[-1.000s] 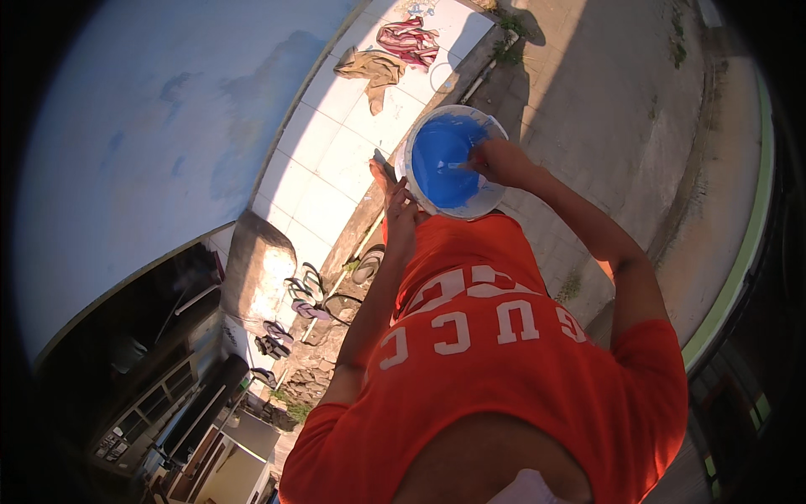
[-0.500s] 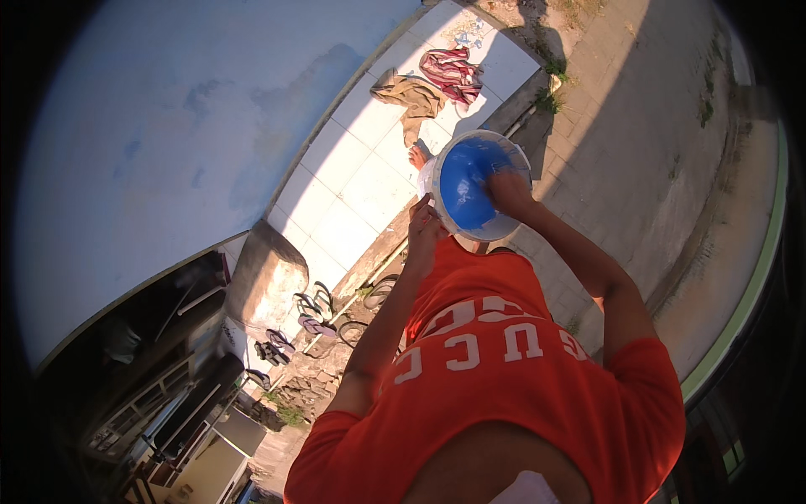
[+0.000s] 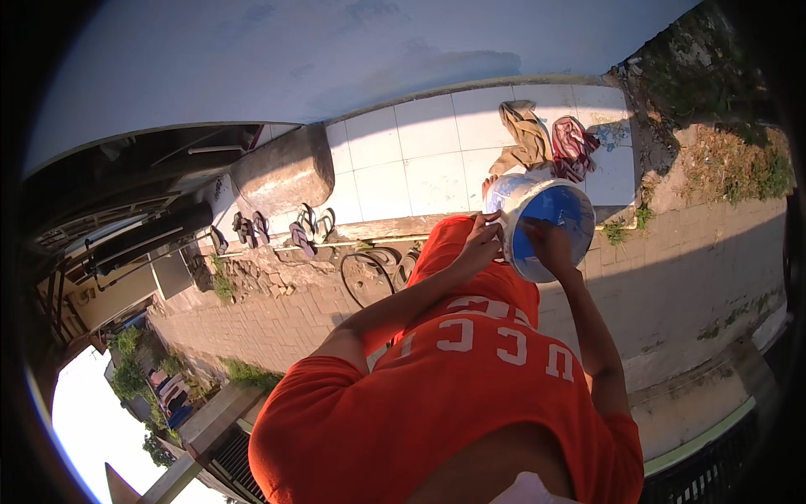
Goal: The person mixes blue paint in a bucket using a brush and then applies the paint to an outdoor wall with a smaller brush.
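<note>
Bucket rim [image 3: 510, 220] separates hands [image 3: 480, 245] [image 3: 550, 246], open paving [image 3: 672, 290] stretching rightward.

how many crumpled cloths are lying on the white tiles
2: a tan cloth, and a red-and-white striped cloth just to its right. The paint bucket blocks part of the white tiles, so another could be hidden there.

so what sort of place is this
Probably the outside of a home, perhaps its porch: a white-tiled ledge runs along a pale blue wall, several sandals lie near the ledge's edge, and block paving stretches alongside, partly in sunlight.
</note>
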{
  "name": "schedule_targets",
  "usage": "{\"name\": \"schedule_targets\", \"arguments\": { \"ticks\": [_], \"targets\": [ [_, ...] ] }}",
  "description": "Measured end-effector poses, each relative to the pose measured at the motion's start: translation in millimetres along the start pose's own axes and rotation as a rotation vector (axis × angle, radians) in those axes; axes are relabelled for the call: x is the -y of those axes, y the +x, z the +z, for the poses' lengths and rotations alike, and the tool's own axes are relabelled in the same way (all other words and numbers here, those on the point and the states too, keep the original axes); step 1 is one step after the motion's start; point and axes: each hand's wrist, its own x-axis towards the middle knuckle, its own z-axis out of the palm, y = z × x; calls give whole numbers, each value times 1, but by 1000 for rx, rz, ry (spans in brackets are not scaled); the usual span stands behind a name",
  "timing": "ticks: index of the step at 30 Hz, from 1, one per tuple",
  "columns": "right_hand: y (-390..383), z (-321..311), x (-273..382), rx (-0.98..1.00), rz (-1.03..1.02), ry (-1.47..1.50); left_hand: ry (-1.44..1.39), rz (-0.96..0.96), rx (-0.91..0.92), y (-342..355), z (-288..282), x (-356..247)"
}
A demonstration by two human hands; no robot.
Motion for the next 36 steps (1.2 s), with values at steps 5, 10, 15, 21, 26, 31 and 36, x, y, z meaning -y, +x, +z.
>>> {"name": "schedule_targets", "arguments": {
  "ticks": [5,10,15,21,26,31,36],
  "targets": [
    [25,-33,-23,-36,-188,-372,-188,177,7,-11,20,19],
    [-7,-47,-34,-54,-244,-458,-304,330,-80,-38,43,65],
    [-79,-27,-47,103,-250,-463,-294,432,-253,-71,59,134],
    [-200,9,-32,374,-313,-408,-431,516,-454,-165,69,271],
    [-264,43,-33,349,-482,-515,-453,527,-572,-248,73,360],
    [-377,92,1,132,-849,-652,-610,554,-629,-353,61,453],
    [-512,176,21,80,-881,-471,-614,651,-647,-465,28,550]
  ]
}}
